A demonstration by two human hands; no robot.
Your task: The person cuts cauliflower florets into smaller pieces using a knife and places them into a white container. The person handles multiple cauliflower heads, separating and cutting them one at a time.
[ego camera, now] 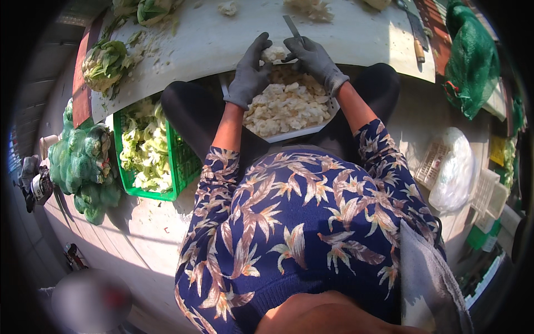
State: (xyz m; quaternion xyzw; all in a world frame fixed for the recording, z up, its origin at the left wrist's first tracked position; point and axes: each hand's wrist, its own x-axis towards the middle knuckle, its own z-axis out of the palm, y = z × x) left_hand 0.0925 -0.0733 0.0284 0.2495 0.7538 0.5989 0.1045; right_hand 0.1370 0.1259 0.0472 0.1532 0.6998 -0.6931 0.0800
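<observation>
My left hand point(251, 74), in a grey glove, holds a small piece of white cauliflower point(273, 54) between thumb and fingers. Gripped in my gloved right hand point(313, 58) is a knife whose flat blade point(292, 26) points up and away over the table. The right fingertips come close to the cauliflower piece; whether they touch it I cannot tell. Below both hands, a white plastic crate point(288, 135) full of cut cauliflower florets point(288, 106) sits between my knees, partly under the table edge.
The pale-covered table point(200, 54) bears a leafy cauliflower head point(104, 64) and a wooden-handled knife point(418, 48). A green crate point(173, 167) of leaf trimmings point(146, 154) stands left, beside green net bags point(81, 154). At right are a green net sack point(471, 62) and a clear plastic bag point(452, 175).
</observation>
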